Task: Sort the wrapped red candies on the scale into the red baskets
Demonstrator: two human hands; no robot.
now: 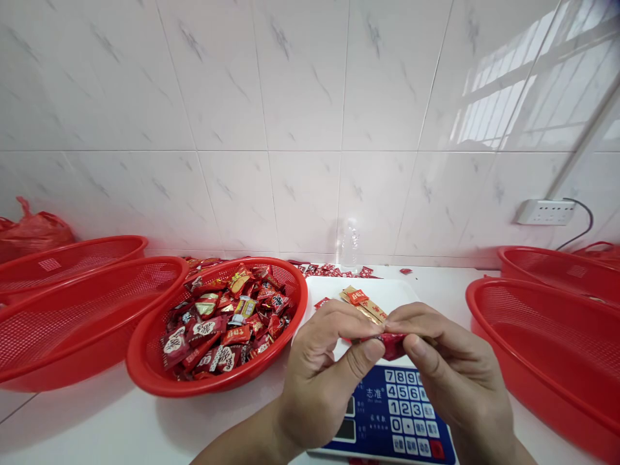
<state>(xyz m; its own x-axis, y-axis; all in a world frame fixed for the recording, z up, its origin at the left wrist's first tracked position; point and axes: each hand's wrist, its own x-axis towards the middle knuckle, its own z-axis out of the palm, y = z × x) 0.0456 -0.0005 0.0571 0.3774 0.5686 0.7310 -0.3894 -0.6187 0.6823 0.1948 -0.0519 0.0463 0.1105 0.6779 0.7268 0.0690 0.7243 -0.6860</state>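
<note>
Both hands meet above a digital scale with a blue keypad (378,413) and a white pan (310,287). A small dark red wrapped packet (393,347) is pinched between them. My left hand (327,374) grips its left end with thumb and fingers, and my right hand (450,374) grips its right end. Behind the fingers, gold packets (371,309) and a red one (357,297) lie on the pan. To the left, a red basket (145,365) holds many red, maroon and gold wrapped pieces.
More red baskets stand at the left (97,349) and the right (542,374). Small red packets (329,270) and a clear bottle (349,245) are along the tiled wall. A power strip (546,212) hangs at right; a red bag (36,229) sits far left.
</note>
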